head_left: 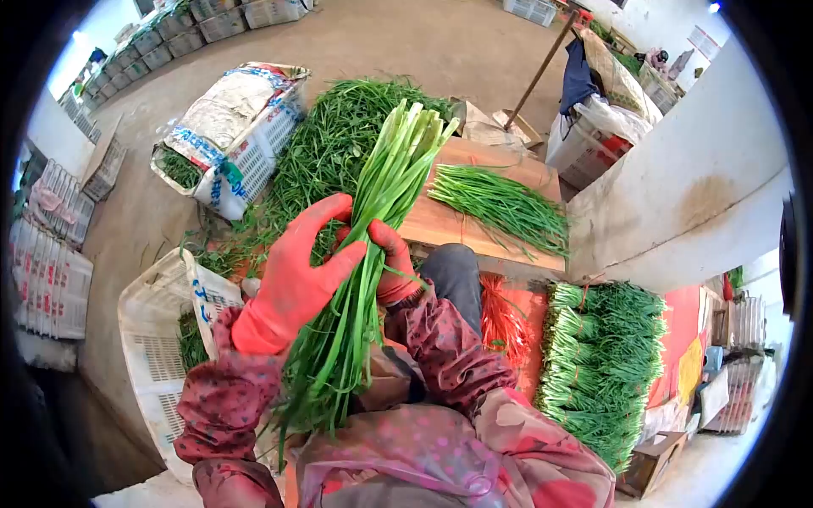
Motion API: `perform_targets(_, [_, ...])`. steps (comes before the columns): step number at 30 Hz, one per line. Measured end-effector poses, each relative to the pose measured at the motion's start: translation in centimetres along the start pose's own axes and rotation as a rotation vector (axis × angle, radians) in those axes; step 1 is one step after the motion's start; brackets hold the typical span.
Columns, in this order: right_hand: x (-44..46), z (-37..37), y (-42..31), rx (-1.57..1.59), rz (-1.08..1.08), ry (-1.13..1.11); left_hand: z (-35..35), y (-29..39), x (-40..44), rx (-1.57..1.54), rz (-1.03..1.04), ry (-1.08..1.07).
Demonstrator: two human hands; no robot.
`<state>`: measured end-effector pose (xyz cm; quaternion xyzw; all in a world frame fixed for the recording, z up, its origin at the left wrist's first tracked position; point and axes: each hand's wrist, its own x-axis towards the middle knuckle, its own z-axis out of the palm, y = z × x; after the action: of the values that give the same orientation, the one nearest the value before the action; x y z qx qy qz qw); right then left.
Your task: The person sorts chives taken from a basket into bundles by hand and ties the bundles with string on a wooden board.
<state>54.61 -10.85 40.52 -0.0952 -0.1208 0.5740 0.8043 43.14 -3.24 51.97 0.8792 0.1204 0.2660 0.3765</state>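
Observation:
A large bunch of long green stalks [385, 190] is held up in front of my body, its pale ends at the top and its leaves hanging down. My left hand [292, 275], in a red rubber glove, wraps round the bunch from the left. On the other side my right hand [391, 262], also red-gloved, closes on the same bunch. A smaller bunch of greens [500, 207] lies on the wooden board [436, 222]. Red ties [506, 322] hang beside my knee. Stacked tied bunches [603, 364] lie at the right.
A heap of loose greens [339, 135] lies behind the held bunch. White plastic crates stand at the left [140, 313] and upper left [275, 127]. A white pillar [677, 186] rises at the right. A stick [542, 72] leans near a filled sack [593, 127].

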Motion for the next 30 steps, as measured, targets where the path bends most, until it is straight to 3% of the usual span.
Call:
perform_targets(1, [-0.1, -0.9, 0.1, 0.049, 0.032, 0.020, 0.3, 0.4, -0.2, -0.004, -0.002, -0.006])
perform_targets(3, [-0.5, -0.6, -0.2, 0.035, -0.004, 0.006, 0.2, 2.6, -0.1, 0.152, 0.213, 0.123])
perform_targets(5, [-1.0, 0.2, -0.7, 0.024, -0.036, -0.011, 0.7, 3.5, 1.0, 0.136, 0.187, 0.132])
perform_targets(7, [-1.3, 0.9, -0.8, 0.015, 0.064, 0.001, 1.0, 2.4, 3.8, 0.153, 0.144, 0.238])
perform_targets(9, [-1.3, -0.8, 0.1, 0.031, 0.070, 0.104, 1.6, 1.1, 6.2, 0.126, 0.137, 0.237])
perform_targets(12, [-1.0, -0.5, 0.1, -0.032, 0.115, -0.100, 2.2, 0.9, 9.2, 0.100, 0.192, 0.244])
perform_targets(14, [-1.2, 0.0, 0.0, -0.105, 0.149, -0.103, 2.1, 1.4, 10.5, 0.173, 0.366, 0.212])
perform_targets(15, [-1.4, 0.2, 0.0, -0.177, 0.184, -0.102, 1.9, 0.8, 11.4, 0.178, 0.357, 0.215])
perform_targets(17, [-1.4, 0.3, 0.1, -0.236, 0.225, -0.141, 1.4, -0.4, 13.2, -0.064, 0.298, -0.192])
perform_targets(19, [-1.6, 0.3, 0.3, -0.205, 0.248, -0.157, 1.4, -0.6, 13.5, 0.013, 0.357, -0.177])
perform_targets(21, [-1.8, 0.5, 0.5, -0.203, 0.258, -0.147, 0.9, 0.2, 13.5, 0.152, 0.167, -0.271])
perform_targets(23, [-2.0, 0.5, 0.8, -0.201, 0.298, -0.123, 1.2, -0.5, 13.5, 0.092, 0.245, -0.155])
perform_targets(25, [-2.2, 0.8, 1.3, -0.195, 0.242, -0.081, 0.8, -1.0, 14.2, 0.165, -0.023, -0.186])
perform_targets(27, [-2.2, 0.7, 1.1, -0.205, 0.316, -0.140, -0.1, -1.9, 14.9, 0.091, 0.026, -0.115])
perform_targets(29, [-2.4, 0.5, 1.1, -0.222, 0.300, -0.144, -1.2, -2.3, 15.4, -0.459, -0.147, 0.184])
perform_targets(30, [-2.2, -0.1, 1.1, -0.180, 0.291, -0.154, -2.1, -2.0, 15.1, -0.357, -0.160, 0.246])
